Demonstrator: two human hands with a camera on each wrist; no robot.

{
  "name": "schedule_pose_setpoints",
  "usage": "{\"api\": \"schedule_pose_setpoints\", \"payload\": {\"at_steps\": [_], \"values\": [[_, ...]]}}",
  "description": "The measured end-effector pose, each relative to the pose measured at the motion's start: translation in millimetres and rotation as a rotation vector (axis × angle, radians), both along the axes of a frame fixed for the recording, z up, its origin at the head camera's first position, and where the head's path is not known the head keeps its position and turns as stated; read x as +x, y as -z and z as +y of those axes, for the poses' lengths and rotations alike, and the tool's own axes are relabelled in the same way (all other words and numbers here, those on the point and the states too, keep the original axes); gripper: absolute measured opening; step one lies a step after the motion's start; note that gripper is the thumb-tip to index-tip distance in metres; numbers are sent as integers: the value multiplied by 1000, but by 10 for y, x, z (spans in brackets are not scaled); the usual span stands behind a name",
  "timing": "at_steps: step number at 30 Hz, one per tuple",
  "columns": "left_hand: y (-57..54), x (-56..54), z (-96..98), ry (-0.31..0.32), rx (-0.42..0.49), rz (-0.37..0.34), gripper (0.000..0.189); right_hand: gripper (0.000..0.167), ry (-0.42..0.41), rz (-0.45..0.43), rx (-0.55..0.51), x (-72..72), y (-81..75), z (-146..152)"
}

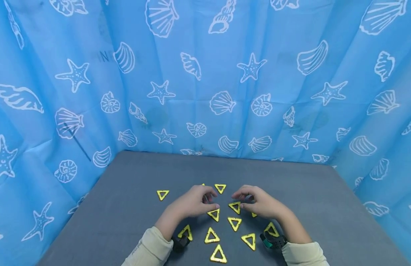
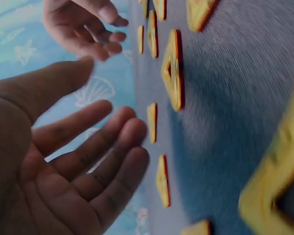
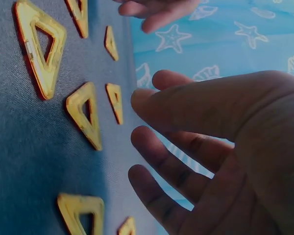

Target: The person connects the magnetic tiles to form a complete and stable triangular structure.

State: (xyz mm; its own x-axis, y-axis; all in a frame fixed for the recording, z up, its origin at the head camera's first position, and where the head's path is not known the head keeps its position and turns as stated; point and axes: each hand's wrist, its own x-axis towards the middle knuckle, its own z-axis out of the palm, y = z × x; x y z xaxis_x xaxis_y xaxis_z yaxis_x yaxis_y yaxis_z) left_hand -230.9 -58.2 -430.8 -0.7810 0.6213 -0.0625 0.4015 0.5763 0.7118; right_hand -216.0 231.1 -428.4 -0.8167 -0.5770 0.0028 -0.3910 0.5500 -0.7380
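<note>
Several flat yellow triangle frames lie scattered on a dark grey table. My left hand [image 1: 196, 201] hovers over them with relaxed, slightly bent fingers and holds nothing; one triangle frame [image 1: 218, 215] sits just under its thumb. Facing it from the other side, my right hand [image 1: 260, 202] is loosely curved above the table, also holding nothing. Nearest its fingertips is another triangle frame [image 1: 234, 203]. In the left wrist view, the left palm [image 2: 54, 191] is bare, beside a triangle frame [image 2: 177, 73]. The right wrist view shows spread fingers [image 3: 157, 149] apart from a triangle frame [image 3: 83, 123].
More triangle frames lie toward the front, including one [image 1: 218, 260] nearest me, and one stands apart at the left [image 1: 163, 191]. The grey tabletop [image 1: 125, 207] meets a blue shell-print curtain [image 1: 198, 74] behind and at both sides. Dark wrist devices [image 1: 275, 242] are on both wrists.
</note>
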Motion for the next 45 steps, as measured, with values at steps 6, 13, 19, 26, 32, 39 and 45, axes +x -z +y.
{"api": "schedule_pose_setpoints", "payload": {"at_steps": [6,13,19,26,32,39,45], "values": [[128,-52,36,7,-1,-60,26,34,-9,-18,68,-91,104,-77],[158,-40,-22,29,12,-132,37,32,4,-40,98,-87,129,-40],[162,-22,-24,24,32,-148,38,29,14,-41,117,-77,121,21],[153,-17,-8,-33,27,-131,21,22,62,-22,120,-61,86,11],[153,-7,4,-59,1,-123,17,19,55,2,137,-61,100,-37],[192,-11,16,-71,-2,-130,17,20,46,0,131,-86,138,-79],[227,-42,22,-75,-7,-141,17,20,48,37,135,-90,145,-151]]}}
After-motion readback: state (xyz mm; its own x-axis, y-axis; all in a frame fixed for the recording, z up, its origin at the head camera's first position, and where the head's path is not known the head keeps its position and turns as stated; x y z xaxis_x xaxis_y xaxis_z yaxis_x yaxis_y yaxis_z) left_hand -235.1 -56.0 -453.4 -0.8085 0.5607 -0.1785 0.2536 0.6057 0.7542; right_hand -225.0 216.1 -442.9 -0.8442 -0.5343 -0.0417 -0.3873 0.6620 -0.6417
